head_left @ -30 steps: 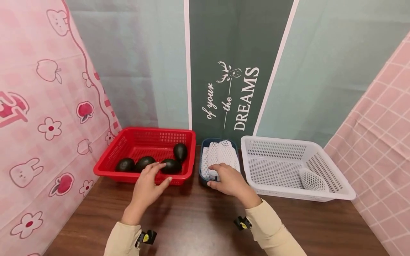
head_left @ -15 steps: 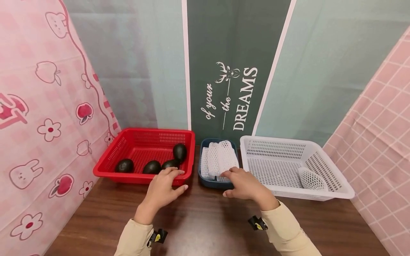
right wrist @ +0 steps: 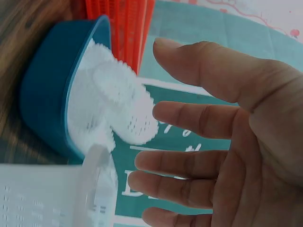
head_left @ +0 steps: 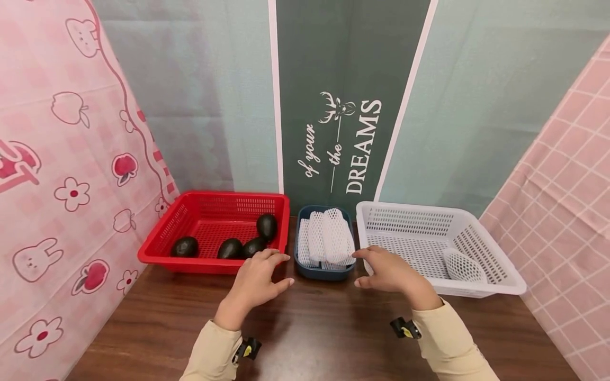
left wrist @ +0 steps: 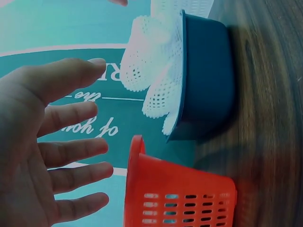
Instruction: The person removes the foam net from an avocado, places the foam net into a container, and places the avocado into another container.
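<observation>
My left hand (head_left: 259, 280) hovers by the front right corner of the red basket (head_left: 219, 228), fingers spread and holding nothing. Several dark avocados (head_left: 184, 246) lie in that basket. Between the hands stands a blue box (head_left: 321, 274) full of white foam net sleeves (head_left: 335, 238). My right hand (head_left: 389, 271) is at the front left of the white basket (head_left: 405, 259), thumb and fingers apart around air. In the right wrist view, the sleeves (right wrist: 128, 99) stick out of the box beyond the right fingertips. One net-covered piece (head_left: 464, 265) lies at the white basket's right end.
All three containers stand in a row at the back of a brown wooden table (head_left: 314, 328). Behind them hangs a green cloth (head_left: 229, 106) with printed lettering. Pink patterned cloths (head_left: 47, 211) close off both sides.
Both hands have moved right: the left from over the avocados to the red basket's corner, the right away from the blue box. One avocado has shifted right towards its neighbour.
</observation>
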### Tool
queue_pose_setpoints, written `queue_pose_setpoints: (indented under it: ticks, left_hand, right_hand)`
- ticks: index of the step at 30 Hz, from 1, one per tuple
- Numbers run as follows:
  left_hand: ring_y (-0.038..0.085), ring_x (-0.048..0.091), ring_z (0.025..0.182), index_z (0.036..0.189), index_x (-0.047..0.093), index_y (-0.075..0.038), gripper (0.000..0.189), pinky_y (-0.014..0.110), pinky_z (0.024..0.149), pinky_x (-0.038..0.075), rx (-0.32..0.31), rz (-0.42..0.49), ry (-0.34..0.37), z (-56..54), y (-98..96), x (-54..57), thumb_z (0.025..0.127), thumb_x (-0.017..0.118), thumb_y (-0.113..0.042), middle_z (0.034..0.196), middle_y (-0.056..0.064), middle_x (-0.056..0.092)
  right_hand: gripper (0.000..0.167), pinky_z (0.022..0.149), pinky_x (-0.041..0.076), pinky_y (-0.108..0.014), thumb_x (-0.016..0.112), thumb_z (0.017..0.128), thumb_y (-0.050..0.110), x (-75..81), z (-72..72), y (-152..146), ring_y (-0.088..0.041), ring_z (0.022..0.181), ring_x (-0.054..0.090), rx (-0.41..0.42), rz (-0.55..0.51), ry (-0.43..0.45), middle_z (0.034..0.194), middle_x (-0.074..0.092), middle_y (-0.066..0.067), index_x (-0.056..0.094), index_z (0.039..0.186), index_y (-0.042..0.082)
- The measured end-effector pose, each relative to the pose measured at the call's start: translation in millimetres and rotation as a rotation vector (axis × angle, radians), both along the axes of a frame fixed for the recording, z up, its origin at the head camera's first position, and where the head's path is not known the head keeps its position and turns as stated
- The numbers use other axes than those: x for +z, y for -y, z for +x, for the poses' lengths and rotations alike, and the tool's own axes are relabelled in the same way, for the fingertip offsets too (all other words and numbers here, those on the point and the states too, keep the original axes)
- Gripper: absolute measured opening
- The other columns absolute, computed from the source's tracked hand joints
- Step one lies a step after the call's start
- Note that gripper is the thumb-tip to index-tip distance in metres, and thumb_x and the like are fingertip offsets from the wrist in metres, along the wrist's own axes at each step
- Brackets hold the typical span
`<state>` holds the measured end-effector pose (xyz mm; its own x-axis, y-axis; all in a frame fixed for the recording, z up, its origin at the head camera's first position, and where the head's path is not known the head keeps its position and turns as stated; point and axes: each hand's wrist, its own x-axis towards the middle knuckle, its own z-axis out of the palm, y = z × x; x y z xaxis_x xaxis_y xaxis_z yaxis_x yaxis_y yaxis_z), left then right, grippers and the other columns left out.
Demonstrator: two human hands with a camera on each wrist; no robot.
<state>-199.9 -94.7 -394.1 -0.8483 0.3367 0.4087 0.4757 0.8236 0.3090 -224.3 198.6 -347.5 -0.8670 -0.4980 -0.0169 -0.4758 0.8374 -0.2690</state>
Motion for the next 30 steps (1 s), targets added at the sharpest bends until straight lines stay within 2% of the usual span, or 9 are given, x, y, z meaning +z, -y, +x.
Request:
queue_pose_setpoints:
  ticks: [3, 9, 14, 23, 30]
  left_hand:
    - [0.026, 0.056, 0.099, 0.110, 0.067, -0.015, 0.047, 0.044, 0.077, 0.047, -0.009, -0.029, -0.002, -1.0, -4.2, -0.9, 0.071, 0.077, -0.038, 0.112, 0.009, 0.060]
    - [0.025, 0.055, 0.100, 0.111, 0.067, -0.014, 0.048, 0.044, 0.077, 0.046, -0.030, -0.074, 0.006, -1.7, -10.9, -1.1, 0.071, 0.076, -0.040, 0.111, 0.009, 0.060]
    - [0.025, 0.055, 0.097, 0.112, 0.066, -0.012, 0.051, 0.043, 0.076, 0.046, -0.053, -0.108, 0.002, -2.8, -16.0, -0.9, 0.072, 0.075, -0.041, 0.109, 0.008, 0.060]
    - [0.024, 0.054, 0.098, 0.114, 0.065, -0.014, 0.050, 0.043, 0.076, 0.046, -0.074, -0.149, 0.020, -5.6, -26.4, -5.1, 0.073, 0.073, -0.043, 0.109, 0.007, 0.059]
    - [0.023, 0.054, 0.097, 0.114, 0.065, -0.015, 0.048, 0.042, 0.077, 0.045, -0.088, -0.172, 0.024, -7.0, -35.1, -10.0, 0.075, 0.072, -0.043, 0.107, 0.006, 0.059]
  right_hand:
    - [0.055, 0.085, 0.043, -0.048, 0.078, 0.072, 0.026, 0.1, -1.8, -9, -0.034, 0.102, 0.054, -0.019, -0.006, 0.003, 0.111, 0.058, -0.017, 0.060, 0.117, 0.002]
    - [0.051, 0.083, 0.044, -0.049, 0.077, 0.072, 0.022, -1.1, -6.3, -27, -0.035, 0.099, 0.055, -0.028, -0.002, -0.014, 0.107, 0.059, -0.018, 0.060, 0.115, -0.001]
    - [0.050, 0.083, 0.043, -0.051, 0.077, 0.073, 0.020, -3.6, -9.2, -41, -0.036, 0.099, 0.055, -0.060, -0.015, 0.008, 0.107, 0.060, -0.019, 0.061, 0.114, -0.002]
    - [0.041, 0.083, 0.042, -0.053, 0.071, 0.078, 0.014, -15.6, -18.5, -73, -0.042, 0.101, 0.055, -0.062, -0.051, 0.022, 0.104, 0.063, -0.020, 0.060, 0.111, -0.007]
    - [0.040, 0.082, 0.041, -0.055, 0.070, 0.079, 0.015, -25.1, -25.4, -97, -0.046, 0.102, 0.053, -0.108, -0.069, 0.027, 0.105, 0.061, -0.025, 0.060, 0.110, -0.009]
